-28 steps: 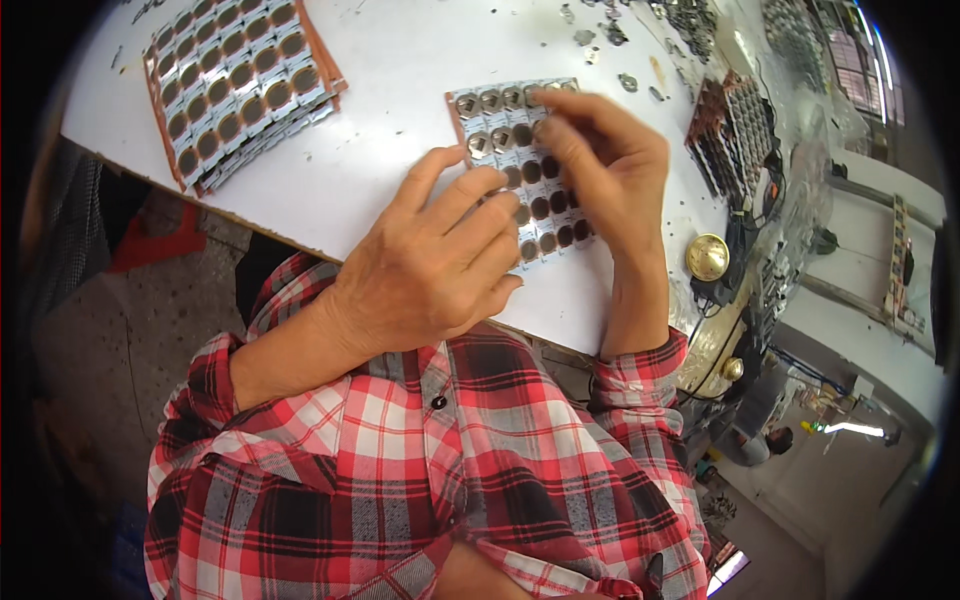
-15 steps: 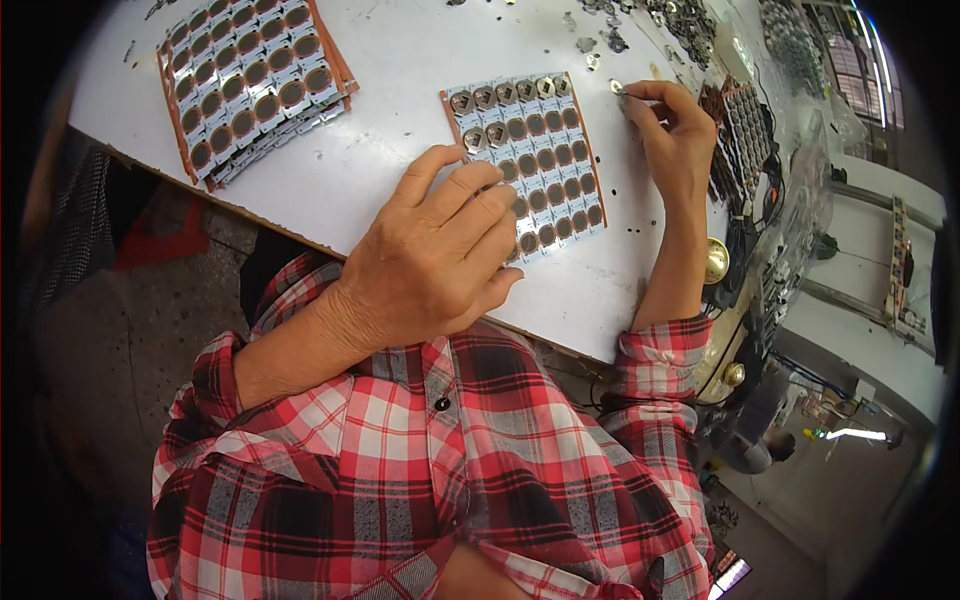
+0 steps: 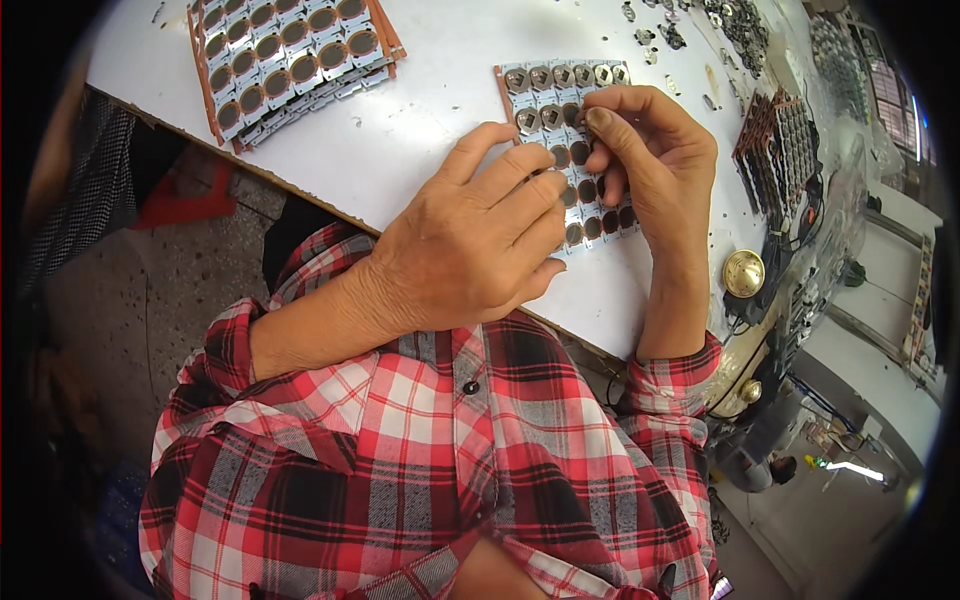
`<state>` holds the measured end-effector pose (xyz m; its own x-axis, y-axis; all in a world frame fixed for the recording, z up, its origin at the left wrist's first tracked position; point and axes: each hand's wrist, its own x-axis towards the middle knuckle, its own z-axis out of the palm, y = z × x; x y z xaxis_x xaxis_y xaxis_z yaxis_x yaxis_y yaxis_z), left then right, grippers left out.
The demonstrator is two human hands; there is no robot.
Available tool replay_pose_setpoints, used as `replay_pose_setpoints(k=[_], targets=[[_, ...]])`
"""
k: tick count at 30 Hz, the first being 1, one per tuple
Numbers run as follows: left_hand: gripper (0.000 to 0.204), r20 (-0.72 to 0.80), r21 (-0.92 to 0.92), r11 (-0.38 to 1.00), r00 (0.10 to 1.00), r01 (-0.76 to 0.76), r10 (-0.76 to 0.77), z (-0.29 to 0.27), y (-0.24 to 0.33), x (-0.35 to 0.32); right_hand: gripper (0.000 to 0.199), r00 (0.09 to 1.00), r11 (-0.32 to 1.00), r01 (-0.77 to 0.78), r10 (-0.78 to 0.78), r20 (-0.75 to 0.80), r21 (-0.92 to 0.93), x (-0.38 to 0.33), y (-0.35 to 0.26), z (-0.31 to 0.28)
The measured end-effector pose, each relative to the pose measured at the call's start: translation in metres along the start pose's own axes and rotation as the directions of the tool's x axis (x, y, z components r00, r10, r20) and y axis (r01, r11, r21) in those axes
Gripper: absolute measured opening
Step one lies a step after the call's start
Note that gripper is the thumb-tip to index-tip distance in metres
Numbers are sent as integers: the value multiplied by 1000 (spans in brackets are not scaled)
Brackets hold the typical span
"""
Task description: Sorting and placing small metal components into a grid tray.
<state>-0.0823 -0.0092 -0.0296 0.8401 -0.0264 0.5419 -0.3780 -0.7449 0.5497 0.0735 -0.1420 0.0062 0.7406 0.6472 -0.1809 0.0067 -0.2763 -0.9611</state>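
While flanking the panel [image 3: 560,110], both hands near table edge [image 3: 300,185].

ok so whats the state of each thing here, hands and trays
left hand: flat on the tray, fingers spread
right hand: fingertips pinched over the tray's upper rows
grid tray: flat on the white table, top rows hold silvery parts, lower cells dark
stack of trays: untouched, at far left
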Motion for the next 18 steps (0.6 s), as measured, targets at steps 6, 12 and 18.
replay_pose_setpoints(k=[6, 12, 18], targets=[[46, 8, 0, 1000, 1000, 7, -7, 0, 1, -2, 15, 991, 978, 125, -132, -29, -168, -2, 3, 6], [46, -7, 8, 1000, 1000, 10, -10, 2, 1, -3, 13, 971, 939, 219, -238, -38, -267, 0, 9, 9], [46, -14, 20, 1000, 1000, 17, -17, 3, 1, -3, 13, 961, 916, 231, -267, -68, -328, -3, 8, 14]])
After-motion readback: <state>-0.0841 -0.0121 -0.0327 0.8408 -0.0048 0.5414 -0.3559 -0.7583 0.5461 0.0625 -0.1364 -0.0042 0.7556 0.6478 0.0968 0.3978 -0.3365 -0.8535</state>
